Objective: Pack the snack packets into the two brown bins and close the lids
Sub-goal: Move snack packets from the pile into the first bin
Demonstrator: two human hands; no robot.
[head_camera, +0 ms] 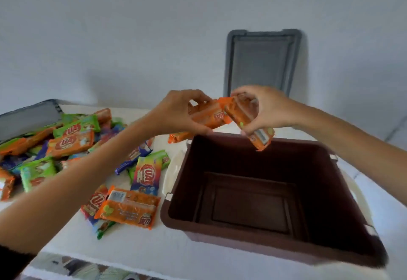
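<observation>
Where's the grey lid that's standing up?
In the head view, the grey lid leans upright against the wall, right of centre, behind the open brown bin and above the right hand.

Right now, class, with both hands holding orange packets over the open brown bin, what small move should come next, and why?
Probably lower the orange packets into the brown bin and let go. The left hand and right hand each grip packets just above its far rim, the bin stands open and looks empty, and a pile of packets waits on the table.
</observation>
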